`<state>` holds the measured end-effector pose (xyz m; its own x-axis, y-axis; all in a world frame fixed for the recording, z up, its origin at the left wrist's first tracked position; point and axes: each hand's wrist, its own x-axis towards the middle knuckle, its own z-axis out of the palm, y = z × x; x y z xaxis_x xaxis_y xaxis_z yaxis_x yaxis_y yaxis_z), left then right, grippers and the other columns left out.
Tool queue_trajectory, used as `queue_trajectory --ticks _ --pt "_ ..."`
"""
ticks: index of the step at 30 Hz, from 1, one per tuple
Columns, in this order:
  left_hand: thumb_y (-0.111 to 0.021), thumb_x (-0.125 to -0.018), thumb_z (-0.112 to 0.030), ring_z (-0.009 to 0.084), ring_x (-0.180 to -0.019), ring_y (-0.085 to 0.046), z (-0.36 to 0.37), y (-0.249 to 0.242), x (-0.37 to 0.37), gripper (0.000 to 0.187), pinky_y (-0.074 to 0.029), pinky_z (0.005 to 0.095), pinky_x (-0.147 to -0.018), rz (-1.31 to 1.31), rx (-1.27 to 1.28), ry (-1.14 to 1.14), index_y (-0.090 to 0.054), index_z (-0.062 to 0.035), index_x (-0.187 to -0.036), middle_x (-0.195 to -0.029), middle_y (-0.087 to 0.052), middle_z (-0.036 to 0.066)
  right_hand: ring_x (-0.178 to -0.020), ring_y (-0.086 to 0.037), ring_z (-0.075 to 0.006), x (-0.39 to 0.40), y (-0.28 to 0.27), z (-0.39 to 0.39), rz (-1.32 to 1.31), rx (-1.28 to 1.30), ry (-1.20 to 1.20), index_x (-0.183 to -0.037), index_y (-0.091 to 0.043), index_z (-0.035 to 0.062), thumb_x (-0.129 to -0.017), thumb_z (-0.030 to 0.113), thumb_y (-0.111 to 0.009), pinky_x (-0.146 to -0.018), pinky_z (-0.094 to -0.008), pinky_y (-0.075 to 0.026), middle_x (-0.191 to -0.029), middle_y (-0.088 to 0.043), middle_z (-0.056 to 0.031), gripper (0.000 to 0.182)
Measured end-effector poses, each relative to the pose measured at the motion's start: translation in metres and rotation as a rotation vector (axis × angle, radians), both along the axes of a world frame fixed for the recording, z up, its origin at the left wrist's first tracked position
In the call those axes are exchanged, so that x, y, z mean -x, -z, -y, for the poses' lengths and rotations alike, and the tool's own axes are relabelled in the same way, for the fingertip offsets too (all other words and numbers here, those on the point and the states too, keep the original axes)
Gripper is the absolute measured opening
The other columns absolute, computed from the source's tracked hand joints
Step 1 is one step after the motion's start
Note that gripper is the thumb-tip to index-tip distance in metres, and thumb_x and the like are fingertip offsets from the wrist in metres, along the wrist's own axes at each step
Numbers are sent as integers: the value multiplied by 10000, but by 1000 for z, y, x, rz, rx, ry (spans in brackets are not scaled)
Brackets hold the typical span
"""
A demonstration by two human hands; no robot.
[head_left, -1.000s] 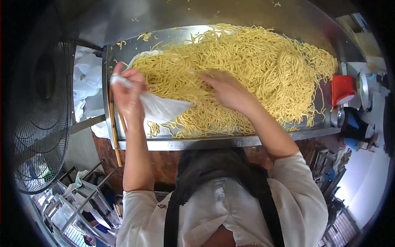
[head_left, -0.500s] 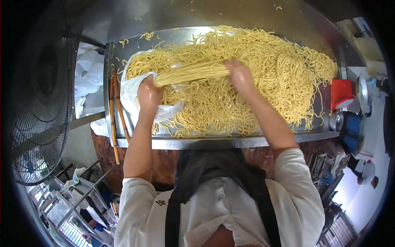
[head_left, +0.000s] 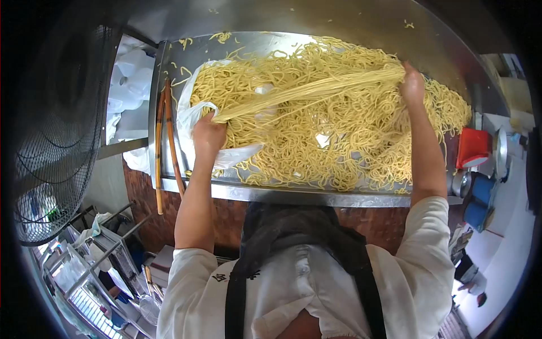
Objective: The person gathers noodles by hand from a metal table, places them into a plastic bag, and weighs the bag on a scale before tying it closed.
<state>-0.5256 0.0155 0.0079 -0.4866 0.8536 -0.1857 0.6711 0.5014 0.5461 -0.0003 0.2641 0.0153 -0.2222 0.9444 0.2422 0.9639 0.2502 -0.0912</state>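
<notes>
A long bundle of yellow noodles (head_left: 316, 90) stretches between my two hands above a steel table. My left hand (head_left: 209, 135) is closed on its left end, beside a white plastic bag (head_left: 186, 116) with noodles inside it. Closed on the other end, my right hand (head_left: 412, 86) is held out at the far right, higher than the left. Beneath the bundle, a wide heap of loose noodles (head_left: 361, 135) spreads over the table, with bare metal showing through in places.
Two bamboo sticks (head_left: 170, 138) lean over the table's left edge. On the right stand a red container (head_left: 473, 148), a metal bowl (head_left: 461, 183) and blue containers (head_left: 480, 206). A large fan (head_left: 59, 141) is at the left. Another person (head_left: 471, 279) is far off at right.
My right hand has moved far to the right and slightly up, drawing the noodle bundle out longer. The left hand stays by the bag, a little lower. The whole view has shifted slightly.
</notes>
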Motion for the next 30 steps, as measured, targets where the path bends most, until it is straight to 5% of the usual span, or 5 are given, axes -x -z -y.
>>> queue_trajectory --ticks 9,11,17,24,30 --pt "-663 -818 -183 343 -800 -677 29 52 63 308 -527 419 -713 214 -144 -36 -654 -51 -1096 -915 -703 178 -974 -632 -432 -97 8 -93 135 311 481 -1118 -640 -2 -893 248 -575 -791 -479 -503 -1024 -659 -283 343" --pt "-674 -786 -65 254 -801 -668 31 52 70 306 -521 352 -710 76 -326 310 -645 -21 -1087 -918 -703 132 -963 -632 -432 -90 13 -114 373 516 327 -1091 -639 -13 -879 278 -595 -791 -484 -506 -1024 -659 -280 363" --pt "-653 -774 26 217 -990 -603 -11 -25 8 497 -476 305 -862 716 -399 -317 -515 2 -1251 -1111 -630 104 -1251 -512 -365 162 -32 -38 420 472 -43 -1374 -519 88 -851 175 -633 -1036 -428 -435 -1353 -539 -209 542" --pt "-638 -838 -19 171 -980 -536 -1 -123 2 393 -403 290 -909 985 -749 -434 -483 55 -1192 -1063 -584 115 -1314 -419 -399 399 13 131 -609 661 -334 -1391 -489 77 -963 454 -516 -1088 -484 -341 -1450 -413 -236 571" --pt "-534 -950 -94 149 -760 -467 -3 -140 0 302 -391 311 -712 1360 -673 -362 -541 65 -1207 -817 -500 31 -1383 -297 -405 322 -32 191 -271 512 -637 -1440 -453 197 -812 512 -694 -1116 -543 -260 -1500 -334 -196 743"
